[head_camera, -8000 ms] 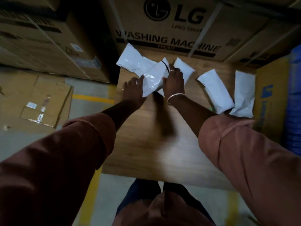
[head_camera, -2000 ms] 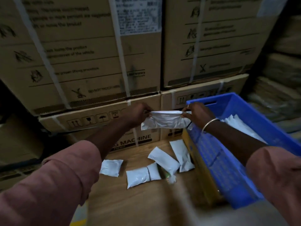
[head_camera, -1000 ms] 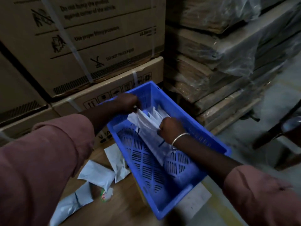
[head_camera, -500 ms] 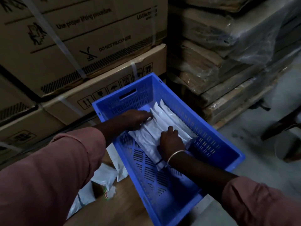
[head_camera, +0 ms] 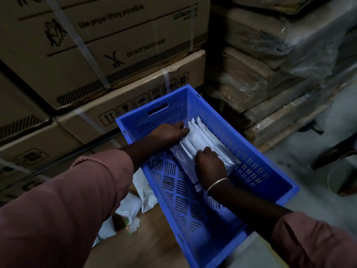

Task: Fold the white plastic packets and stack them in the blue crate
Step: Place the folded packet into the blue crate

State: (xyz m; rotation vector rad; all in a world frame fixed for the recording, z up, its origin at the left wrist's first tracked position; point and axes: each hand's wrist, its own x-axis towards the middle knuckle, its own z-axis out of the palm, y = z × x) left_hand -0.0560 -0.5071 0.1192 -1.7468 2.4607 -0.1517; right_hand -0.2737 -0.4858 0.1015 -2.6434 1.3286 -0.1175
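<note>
The blue crate [head_camera: 257,157] stands in the middle, tilted toward the lower right. Several folded white packets [head_camera: 201,138] lean in a row against its right wall. My left hand [head_camera: 170,132] lies flat with straight fingers on the far end of the row. My right hand [head_camera: 209,164] rests on the near end with its fingers bent over the packets; whether it grips one is hidden. More white packets [head_camera: 133,205] lie on the wooden table [head_camera: 146,246] left of the crate, partly hidden by my left sleeve.
Stacked cardboard appliance boxes [head_camera: 108,55] rise behind the crate. Plastic-wrapped flat cardboard stacks [head_camera: 270,60] stand at the back right. Grey floor and a dark chair leg [head_camera: 336,151] are at the right. A small colourful wrapper [head_camera: 128,227] lies on the table.
Earlier I folded a packet over the table and carried it to the crate. In the last half second both hands pressed it into the row, barely shifting.
</note>
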